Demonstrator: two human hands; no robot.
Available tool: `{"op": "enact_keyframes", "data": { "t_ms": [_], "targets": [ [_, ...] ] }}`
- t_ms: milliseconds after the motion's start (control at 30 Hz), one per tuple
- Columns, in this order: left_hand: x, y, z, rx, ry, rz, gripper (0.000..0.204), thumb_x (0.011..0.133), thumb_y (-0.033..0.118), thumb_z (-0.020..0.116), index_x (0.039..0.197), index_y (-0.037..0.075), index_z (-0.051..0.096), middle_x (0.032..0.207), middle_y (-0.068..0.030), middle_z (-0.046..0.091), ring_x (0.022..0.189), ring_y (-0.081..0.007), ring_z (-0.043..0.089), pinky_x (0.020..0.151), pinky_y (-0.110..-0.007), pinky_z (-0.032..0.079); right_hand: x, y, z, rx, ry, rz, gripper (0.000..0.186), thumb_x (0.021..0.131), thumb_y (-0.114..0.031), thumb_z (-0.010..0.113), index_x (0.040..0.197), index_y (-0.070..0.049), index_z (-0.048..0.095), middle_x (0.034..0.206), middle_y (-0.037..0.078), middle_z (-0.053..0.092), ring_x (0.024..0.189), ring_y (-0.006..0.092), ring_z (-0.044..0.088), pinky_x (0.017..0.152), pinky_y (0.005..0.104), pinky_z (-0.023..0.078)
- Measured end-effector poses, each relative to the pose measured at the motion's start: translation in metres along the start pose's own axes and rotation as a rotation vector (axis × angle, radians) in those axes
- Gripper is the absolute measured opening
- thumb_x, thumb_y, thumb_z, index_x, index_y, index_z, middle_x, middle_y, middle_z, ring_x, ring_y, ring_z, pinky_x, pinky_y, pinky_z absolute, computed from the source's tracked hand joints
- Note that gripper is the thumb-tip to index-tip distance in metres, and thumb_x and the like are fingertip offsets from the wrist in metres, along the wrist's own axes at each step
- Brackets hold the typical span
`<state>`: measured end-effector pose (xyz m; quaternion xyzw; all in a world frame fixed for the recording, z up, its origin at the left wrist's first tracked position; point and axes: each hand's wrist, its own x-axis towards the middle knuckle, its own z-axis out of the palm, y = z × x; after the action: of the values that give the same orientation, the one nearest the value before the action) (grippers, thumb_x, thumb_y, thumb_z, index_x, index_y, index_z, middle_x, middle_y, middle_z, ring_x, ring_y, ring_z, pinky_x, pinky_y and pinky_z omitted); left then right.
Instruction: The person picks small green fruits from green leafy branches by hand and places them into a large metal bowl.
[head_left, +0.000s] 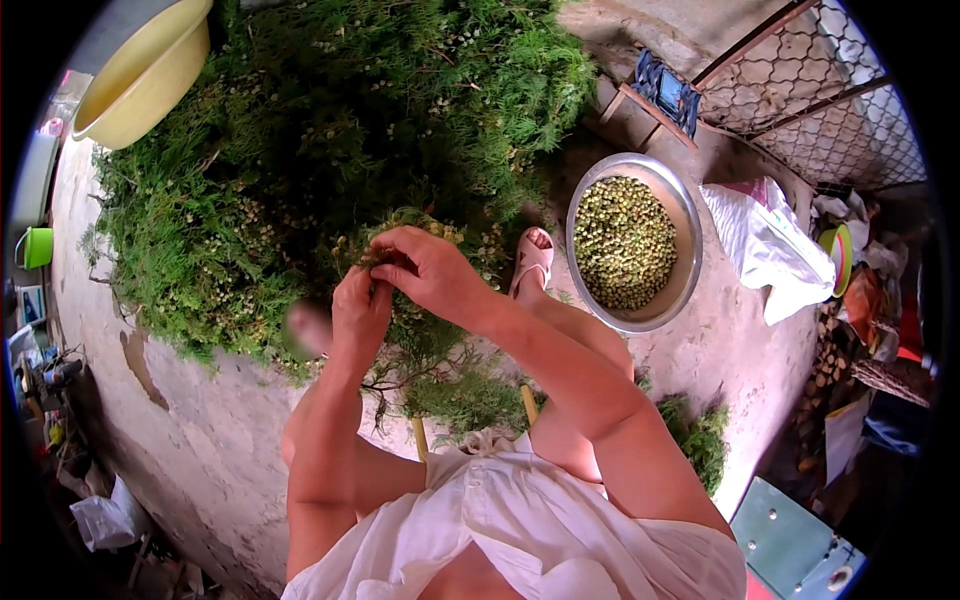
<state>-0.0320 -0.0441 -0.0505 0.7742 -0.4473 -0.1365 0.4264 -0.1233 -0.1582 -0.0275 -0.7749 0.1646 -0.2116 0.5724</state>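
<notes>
Head view: I work at a small green sprig [374, 258], just left of the middle of the frame.
Left hand [358, 310]: my fingers are bunched on the sprig from below; I judge this steadies it.
Right hand [430, 272]: my thumb and forefinger pinch the same sprig from above, close against the left fingertips, probably because so small a piece needs a fine hold.
Green branches [175, 250]: heaped across the upper left and upper middle, dotted with pale berries, likely piled in front of me for easy reach.
Sandal [533, 262]: on my right foot, between heap and basin.
Steel basin [686, 255]: right of the middle, part-filled with loose yellow-green berries [625, 240]; it seems set there to suit my right hand.
Yellow tub [165, 95]: upper left, tilted beside the heap; why, I cannot tell.
White sack [765, 235]: crumpled, right of the basin, with a pinkish patch.
Wire mesh [830, 95]: upper right, behind the sack.
Lettering: no brand, label or writing that I can make out anywhere.
</notes>
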Motion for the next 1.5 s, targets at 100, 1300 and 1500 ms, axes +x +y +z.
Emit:
{"op": "enact_keyframes", "data": {
  "t_ms": [100, 1300, 1500],
  "targets": [
    [-0.001, 0.002, 0.0, -0.004, -0.039, -0.041, 0.01, 0.074, -0.002, 0.053, 0.084, 0.001, 0.055, 0.073, -0.0141, 0.055, 0.062, -0.0311, 0.056, 0.053, -0.035, 0.043, 0.003, -0.004, -0.004, 0.021, -0.066, 0.034, 0.024, 0.079, -0.014, 0.059, 0.098, -0.001, 0.053, 0.09, 0.013, 0.055, 0.079, 0.0265, 0.057, 0.069, 0.0333, 0.046],
    [0.015, 0.02, -0.005, -0.779, -0.023, -0.589, 0.027, 0.083, 0.02, 0.06, 0.101, 0.007, 0.043, 0.076, 0.0002, 0.055, 0.067, -0.0055, 0.05, 0.058, -0.02, 0.039, 0.012, 0.009, -0.06, 1.063, 0.339, 0.584, 0.014, 0.086, -0.016, 0.05, 0.094, -0.005, 0.053, 0.083, 0.003, 0.057, 0.066, 0.0098, 0.053, 0.054, 0.0212, 0.043],
    [0.017, 0.018, -0.006, -0.8, -0.124, -0.558, 0.031, 0.084, 0.018, 0.059, 0.107, 0.006, 0.043, 0.088, -0.0058, 0.061, 0.08, -0.01, 0.056, 0.075, -0.025, 0.043, 0.012, 0.002, -0.055, 0.744, 0.223, 0.525, 0.023, 0.087, -0.026, 0.052, 0.099, -0.006, 0.051, 0.076, 0.0, 0.053, 0.059, 0.0057, 0.048, 0.05, 0.019, 0.038]
  ]
}}
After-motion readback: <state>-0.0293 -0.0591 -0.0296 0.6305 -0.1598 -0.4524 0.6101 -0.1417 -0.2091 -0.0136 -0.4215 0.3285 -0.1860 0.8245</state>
